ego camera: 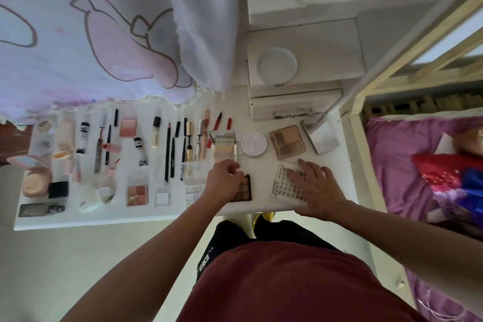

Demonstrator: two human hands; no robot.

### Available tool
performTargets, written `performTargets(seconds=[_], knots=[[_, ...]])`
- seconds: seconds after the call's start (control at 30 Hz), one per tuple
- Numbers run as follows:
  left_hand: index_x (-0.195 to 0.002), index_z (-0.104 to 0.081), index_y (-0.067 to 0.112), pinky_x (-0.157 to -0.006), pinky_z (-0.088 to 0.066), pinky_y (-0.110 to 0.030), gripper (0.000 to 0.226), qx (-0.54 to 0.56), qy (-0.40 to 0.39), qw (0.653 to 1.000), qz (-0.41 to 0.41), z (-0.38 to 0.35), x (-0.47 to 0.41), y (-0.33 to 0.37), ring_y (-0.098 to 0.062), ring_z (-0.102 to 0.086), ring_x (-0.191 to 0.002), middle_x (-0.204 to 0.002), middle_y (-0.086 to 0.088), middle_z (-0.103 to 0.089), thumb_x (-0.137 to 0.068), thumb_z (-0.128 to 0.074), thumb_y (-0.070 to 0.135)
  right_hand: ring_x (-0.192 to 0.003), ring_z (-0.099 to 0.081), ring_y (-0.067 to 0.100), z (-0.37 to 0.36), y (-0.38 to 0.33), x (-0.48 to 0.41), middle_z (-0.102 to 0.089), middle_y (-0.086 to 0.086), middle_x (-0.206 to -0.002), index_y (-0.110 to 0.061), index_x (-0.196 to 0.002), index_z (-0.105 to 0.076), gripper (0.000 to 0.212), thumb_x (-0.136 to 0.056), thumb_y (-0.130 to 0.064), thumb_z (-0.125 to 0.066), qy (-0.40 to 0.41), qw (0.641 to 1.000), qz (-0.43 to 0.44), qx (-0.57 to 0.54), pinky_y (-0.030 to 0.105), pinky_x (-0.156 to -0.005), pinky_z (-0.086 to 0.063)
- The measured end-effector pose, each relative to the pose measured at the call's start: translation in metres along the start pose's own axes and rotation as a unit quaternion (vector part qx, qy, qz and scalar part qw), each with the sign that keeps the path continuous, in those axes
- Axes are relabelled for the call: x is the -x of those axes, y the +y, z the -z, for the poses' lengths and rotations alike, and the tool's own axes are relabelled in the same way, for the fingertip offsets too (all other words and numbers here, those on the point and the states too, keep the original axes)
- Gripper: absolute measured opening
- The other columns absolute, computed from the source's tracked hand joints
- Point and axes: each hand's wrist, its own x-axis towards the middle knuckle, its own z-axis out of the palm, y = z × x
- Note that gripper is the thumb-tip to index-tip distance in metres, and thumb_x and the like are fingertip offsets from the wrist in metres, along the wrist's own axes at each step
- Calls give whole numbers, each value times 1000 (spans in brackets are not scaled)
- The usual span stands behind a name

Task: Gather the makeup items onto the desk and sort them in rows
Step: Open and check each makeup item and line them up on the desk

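You stand at a white desk (261, 183) whose left far edge lies under a hanging curtain (104, 34) printed with pink cartoon figures. White boxed steps (308, 42) rise behind the desk's right far corner, and a bed with a purple sheet (397, 165) runs just off its right end. Makeup lies in rows from the left end to past the middle: pencils, tubes and small bottles, too many and too blurred for a sure count. Along the near edge you can count four flat square cases: one pink-and-gold palette (137, 195), one clear case (162, 195), one white grid palette (194, 191) and one dark palette (244, 188). Toward the right far side sit one round white compact (253, 144), one brown eyeshadow palette (287, 141) and one silver mirrored case (322, 137). Your left hand (227, 181) has its fingers curled over the dark palette's left side, gripping it against the desk. Your right hand (317, 185) lies flat with fingers spread, pressing a stack of dotted sheets (283, 185) near the right near corner.
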Motion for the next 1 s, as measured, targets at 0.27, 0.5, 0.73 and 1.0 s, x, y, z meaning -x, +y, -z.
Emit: performTargets(seconds=[0.27, 0.5, 0.73, 1.0], knots=[[-113, -62, 13, -83, -55, -37, 25, 6, -24, 1000, -11, 8, 11, -3, -23, -63, -95, -103, -5, -63, -88, -60, 15, -124, -40, 35, 13, -8, 3, -38, 15, -141, -24, -150, -32, 113, -52, -72, -65, 28, 998, -37, -46, 47, -103, -34], [-101, -64, 11, -76, -59, -37, 13, 156, -71, 985, 25, 19, 33, -11, -21, -65, -79, -97, -10, -68, -89, -66, 15, -122, -36, 28, 39, -26, 17, -35, 8, -140, -29, -150, -25, 113, -53, -74, -63, 75, 989, -25, -128, 42, -100, -37], [-97, -67, 4, -72, -61, -32, 11, 258, -167, 952, 9, 22, 59, -3, -31, -70, -82, -96, -19, -72, -86, -67, 1, -126, -38, 24, 66, -55, 44, -33, 4, -144, -30, -149, -24, 112, -55, -73, -69, 127, 974, -2, -189, 41, -105, -35], [-110, -62, -7, -69, -60, -32, 20, 289, -168, 942, -20, 39, 70, -4, -33, -72, -90, -105, -22, -71, -90, -60, -3, -86, -73, 23, 87, -44, 75, -75, 6, -97, -11, -112, -66, 30, -86, -24, -74, 14, 770, -103, -629, 35, -73, -61]])
